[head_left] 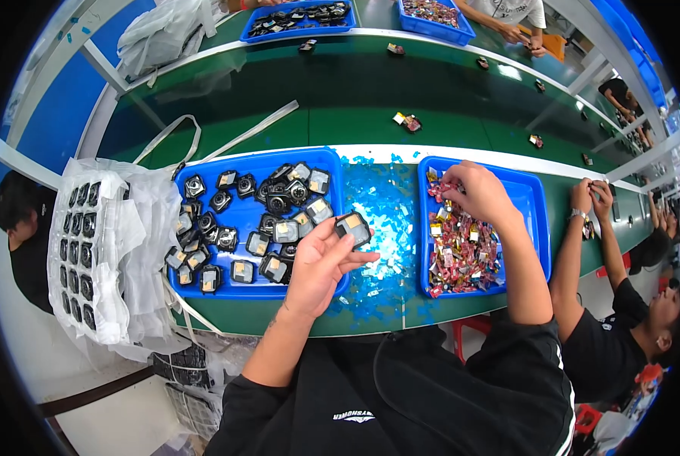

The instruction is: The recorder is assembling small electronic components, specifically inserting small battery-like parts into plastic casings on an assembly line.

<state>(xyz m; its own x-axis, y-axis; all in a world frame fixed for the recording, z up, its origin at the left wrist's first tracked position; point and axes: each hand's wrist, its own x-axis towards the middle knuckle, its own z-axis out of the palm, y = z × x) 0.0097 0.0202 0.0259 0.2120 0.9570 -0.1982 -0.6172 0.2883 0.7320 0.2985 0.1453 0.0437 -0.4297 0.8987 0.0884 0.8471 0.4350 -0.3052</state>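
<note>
My left hand (319,266) holds a black, rounded-square device housing (353,229) with a grey and tan inner face between thumb and fingers. The housing is above the gap between two blue trays. My right hand (478,194) reaches over the far left corner of the right blue tray (534,220). Its fingertips are pinched together among small red, white and gold electronic parts (461,254); what they grip is hidden. In the left blue tray (230,163) lie several similar black housings (278,204), some face up and some turned over.
Blue film scraps (378,281) litter the green bench between the trays. Stacked white trays of black housings (82,258) stand at the left. Beyond a white rail, a green conveyor (340,99) carries scattered small assemblies (408,122). A co-worker's hands (591,199) work close by on the right.
</note>
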